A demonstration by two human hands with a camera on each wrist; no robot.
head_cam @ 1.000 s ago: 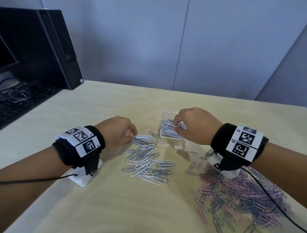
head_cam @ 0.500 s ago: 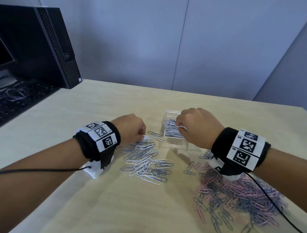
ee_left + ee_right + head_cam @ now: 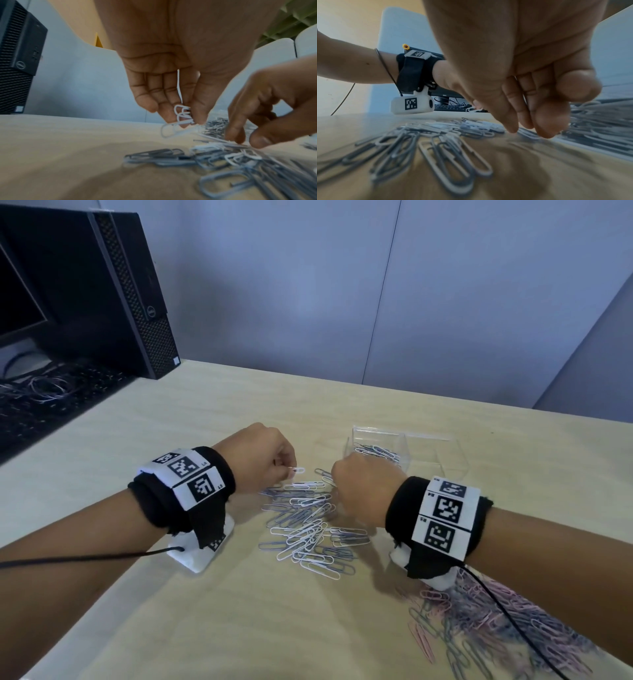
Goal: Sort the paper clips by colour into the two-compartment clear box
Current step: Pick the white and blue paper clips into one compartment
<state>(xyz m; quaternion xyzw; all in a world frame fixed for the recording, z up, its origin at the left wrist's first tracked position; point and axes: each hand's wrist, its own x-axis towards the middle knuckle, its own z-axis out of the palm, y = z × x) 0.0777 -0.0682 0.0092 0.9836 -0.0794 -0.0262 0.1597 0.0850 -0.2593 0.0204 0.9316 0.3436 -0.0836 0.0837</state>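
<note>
Two hands: the left hand pinches several white paper clips; the right hand, fingers curled, touches one heap of blue and white clips on the worktop.

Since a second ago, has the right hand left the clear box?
Yes. The right hand has pulled back from over the box toward the person, and now reaches into the white and blue clips beside it.

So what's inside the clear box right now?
The clear box holds a heap of blue-grey clips in its left compartment. The right compartment looks bare. The right hand covers the near-left corner, so anything there is hidden.
</note>
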